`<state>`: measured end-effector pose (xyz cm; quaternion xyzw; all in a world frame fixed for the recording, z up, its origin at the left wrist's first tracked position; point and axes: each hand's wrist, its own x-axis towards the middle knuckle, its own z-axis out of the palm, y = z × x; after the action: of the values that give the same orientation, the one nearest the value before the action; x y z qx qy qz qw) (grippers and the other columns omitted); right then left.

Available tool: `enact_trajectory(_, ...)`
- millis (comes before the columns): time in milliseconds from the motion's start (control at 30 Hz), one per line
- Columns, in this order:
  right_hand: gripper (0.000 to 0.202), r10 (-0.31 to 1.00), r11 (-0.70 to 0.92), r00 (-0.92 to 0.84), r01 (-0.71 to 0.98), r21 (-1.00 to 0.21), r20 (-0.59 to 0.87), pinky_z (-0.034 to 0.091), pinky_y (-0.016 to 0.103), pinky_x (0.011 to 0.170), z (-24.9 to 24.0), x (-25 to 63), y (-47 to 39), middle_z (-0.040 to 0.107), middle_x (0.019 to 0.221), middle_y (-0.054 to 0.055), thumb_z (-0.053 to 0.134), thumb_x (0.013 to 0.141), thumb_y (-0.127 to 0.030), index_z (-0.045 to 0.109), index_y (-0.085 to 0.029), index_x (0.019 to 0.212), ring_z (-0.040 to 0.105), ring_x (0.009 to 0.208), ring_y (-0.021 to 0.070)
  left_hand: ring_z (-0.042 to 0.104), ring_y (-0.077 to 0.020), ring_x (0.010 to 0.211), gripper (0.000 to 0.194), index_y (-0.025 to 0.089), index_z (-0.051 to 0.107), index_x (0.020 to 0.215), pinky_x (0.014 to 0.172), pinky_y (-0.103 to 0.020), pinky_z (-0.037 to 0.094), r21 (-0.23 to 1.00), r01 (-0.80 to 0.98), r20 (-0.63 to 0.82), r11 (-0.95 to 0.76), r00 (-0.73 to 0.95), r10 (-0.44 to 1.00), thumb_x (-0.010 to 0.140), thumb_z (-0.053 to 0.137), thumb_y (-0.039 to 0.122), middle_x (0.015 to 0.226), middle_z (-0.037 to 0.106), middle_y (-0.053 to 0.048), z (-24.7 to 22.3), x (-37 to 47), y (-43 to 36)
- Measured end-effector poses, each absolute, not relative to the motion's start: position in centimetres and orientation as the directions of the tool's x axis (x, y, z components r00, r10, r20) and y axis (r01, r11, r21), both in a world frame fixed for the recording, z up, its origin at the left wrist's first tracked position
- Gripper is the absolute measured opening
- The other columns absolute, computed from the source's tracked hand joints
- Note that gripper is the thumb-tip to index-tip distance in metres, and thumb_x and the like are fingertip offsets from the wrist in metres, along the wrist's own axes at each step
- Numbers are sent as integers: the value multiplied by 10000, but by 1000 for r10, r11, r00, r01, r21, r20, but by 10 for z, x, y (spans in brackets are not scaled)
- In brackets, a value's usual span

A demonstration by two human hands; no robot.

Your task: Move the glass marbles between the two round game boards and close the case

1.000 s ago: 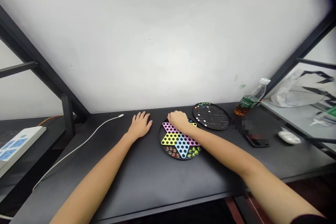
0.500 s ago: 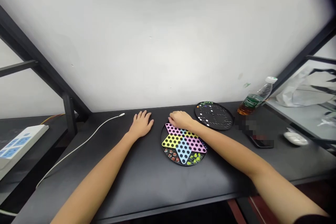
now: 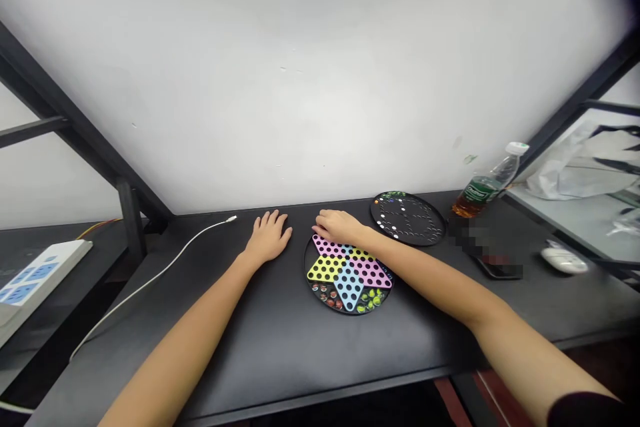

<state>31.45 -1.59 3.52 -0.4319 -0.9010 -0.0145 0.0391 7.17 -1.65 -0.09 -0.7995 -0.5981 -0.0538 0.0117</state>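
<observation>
Fingers of L hand are spread wide, palm down on desk; R hand curled over far edge of game board, can't tell if holding anything; board's mid-desk, btwn arms.

There is one left hand, one right hand, two round boards, one capped bottle, one power strip
</observation>
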Motion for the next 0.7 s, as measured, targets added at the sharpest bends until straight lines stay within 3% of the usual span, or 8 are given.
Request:
enact_trajectory(400, 348, 769, 635, -619, 769, -73, 160, 395, 260, 731, 34, 312, -3, 650, 964, 105, 438, 1034, -386, 659, -138, 932, 602, 873, 183, 306, -350, 1464, 556, 180, 451, 1457, 1184, -540, 248, 45, 957, 92, -286, 281, 955, 997, 314, 461, 1570, 391, -133, 0, 72, -17)
enact_trajectory(567, 313, 796, 605, -568, 766, -218, 211, 376, 255, 726, 38, 323, -2, 652, 894, 75, 467, 1024, -348, 650, -150, 865, 576, 803, 157, 307, -348, 1466, 561, 173, 456, 1457, 1183, -542, 251, 55, 956, 93, -289, 283, 954, 993, 316, 457, 1571, 389, -143, 0, 72, -17)
enact_trajectory(700, 271, 830, 555, -543, 777, -297, 130, 378, 251, 702, 51, 347, 5, 675, 857, 62, 517, 990, -339, 678, -153, 878, 577, 763, 155, 307, -347, 1465, 561, 179, 464, 1451, 1175, -550, 262, 56, 956, 95, -288, 282, 955, 989, 318, 462, 1566, 397, -145, 1, 72, -17)
